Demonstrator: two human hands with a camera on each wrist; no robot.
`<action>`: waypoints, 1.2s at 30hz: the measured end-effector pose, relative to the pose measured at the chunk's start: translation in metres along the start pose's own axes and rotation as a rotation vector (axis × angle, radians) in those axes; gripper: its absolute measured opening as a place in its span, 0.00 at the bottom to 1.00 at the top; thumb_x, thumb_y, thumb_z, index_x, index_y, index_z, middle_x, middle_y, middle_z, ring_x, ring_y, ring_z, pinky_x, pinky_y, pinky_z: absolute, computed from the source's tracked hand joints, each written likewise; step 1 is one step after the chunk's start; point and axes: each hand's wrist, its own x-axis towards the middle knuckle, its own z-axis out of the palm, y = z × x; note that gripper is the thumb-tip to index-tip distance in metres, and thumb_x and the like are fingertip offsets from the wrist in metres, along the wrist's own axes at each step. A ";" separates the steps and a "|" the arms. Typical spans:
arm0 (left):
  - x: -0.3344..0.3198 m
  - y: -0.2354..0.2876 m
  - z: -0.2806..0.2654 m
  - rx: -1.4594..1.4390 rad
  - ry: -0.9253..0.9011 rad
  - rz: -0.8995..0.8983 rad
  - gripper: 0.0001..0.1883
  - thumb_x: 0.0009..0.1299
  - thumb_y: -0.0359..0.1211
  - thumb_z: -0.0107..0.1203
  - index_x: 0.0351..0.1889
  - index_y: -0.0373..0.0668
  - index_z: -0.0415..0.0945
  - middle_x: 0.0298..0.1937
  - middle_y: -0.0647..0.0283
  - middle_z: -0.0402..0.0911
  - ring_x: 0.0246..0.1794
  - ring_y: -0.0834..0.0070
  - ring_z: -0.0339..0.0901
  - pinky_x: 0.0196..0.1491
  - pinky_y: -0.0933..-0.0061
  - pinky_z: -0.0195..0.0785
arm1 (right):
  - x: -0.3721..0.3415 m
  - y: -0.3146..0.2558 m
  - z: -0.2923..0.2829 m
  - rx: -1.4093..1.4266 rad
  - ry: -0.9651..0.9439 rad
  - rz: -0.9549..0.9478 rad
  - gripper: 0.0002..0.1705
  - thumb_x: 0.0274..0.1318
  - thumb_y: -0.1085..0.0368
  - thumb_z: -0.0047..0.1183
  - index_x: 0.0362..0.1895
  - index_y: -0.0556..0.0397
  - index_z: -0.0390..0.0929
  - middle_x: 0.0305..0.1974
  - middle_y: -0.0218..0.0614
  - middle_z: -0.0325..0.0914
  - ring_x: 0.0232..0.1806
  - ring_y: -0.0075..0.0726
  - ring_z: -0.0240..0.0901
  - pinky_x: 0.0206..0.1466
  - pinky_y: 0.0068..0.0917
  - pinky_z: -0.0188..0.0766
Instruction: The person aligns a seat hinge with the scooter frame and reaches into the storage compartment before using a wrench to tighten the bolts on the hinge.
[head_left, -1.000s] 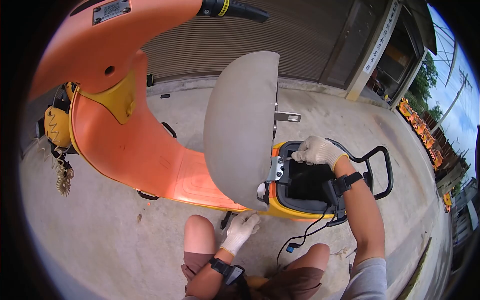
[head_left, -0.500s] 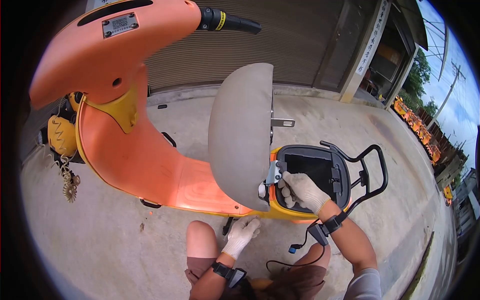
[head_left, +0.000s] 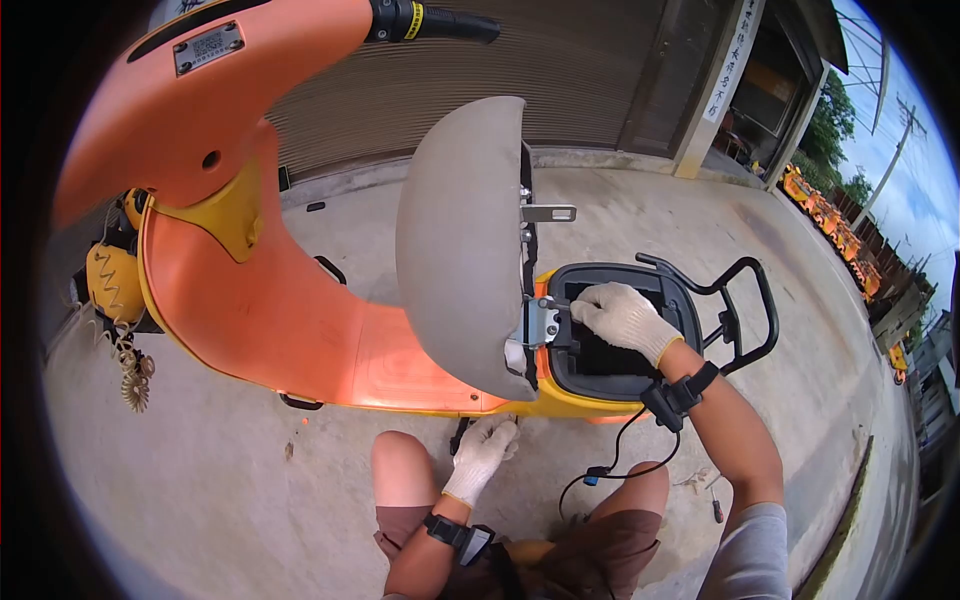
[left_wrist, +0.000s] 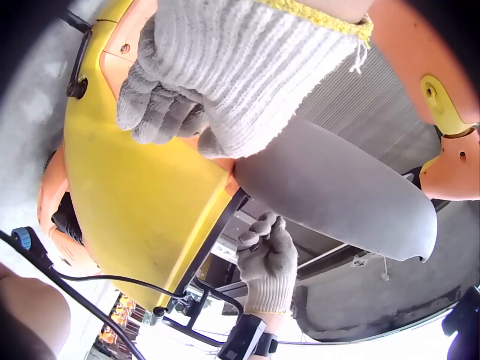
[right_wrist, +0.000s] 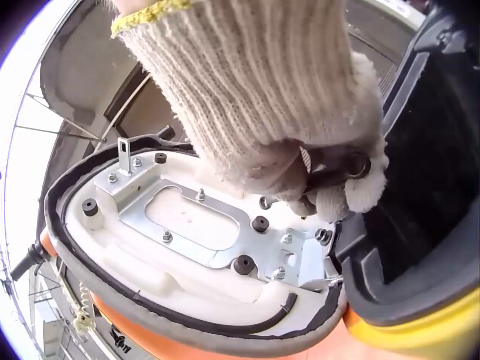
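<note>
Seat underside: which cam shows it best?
Right wrist: it faces the underside, showing the metal plate and bolts. Head catches it only nearly edge-on, with the slotted tab sticking out; left wrist shows mainly the seat's grey outer cover.

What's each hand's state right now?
Left hand: open, fingers loosely curled, nothing visibly held.
Right hand: closed, holding a dark tool.

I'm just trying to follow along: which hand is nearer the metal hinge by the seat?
The right hand. It is close beside the hinge, over the storage box. The left hand is farther off, by the lower edge of the scooter.
</note>
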 end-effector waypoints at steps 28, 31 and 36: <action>0.000 0.004 0.002 0.006 0.028 0.011 0.09 0.75 0.34 0.52 0.43 0.37 0.77 0.29 0.69 0.75 0.25 0.83 0.70 0.30 0.80 0.66 | -0.010 -0.027 0.093 1.356 -0.170 0.385 0.21 0.74 0.53 0.43 0.41 0.57 0.78 0.29 0.37 0.80 0.26 0.32 0.75 0.26 0.29 0.68; -0.001 0.000 0.003 0.001 0.013 0.000 0.10 0.76 0.35 0.53 0.44 0.36 0.77 0.30 0.68 0.76 0.27 0.82 0.71 0.31 0.79 0.67 | -0.012 -0.029 0.096 1.613 -0.179 0.412 0.19 0.74 0.54 0.44 0.47 0.57 0.76 0.29 0.36 0.80 0.25 0.31 0.75 0.25 0.28 0.67; -0.002 0.002 0.006 -0.022 0.066 -0.018 0.11 0.76 0.34 0.53 0.47 0.34 0.76 0.32 0.68 0.77 0.27 0.82 0.72 0.31 0.80 0.66 | -0.025 -0.011 0.044 1.030 -0.146 0.033 0.16 0.75 0.62 0.43 0.53 0.63 0.74 0.26 0.34 0.77 0.23 0.27 0.72 0.27 0.21 0.68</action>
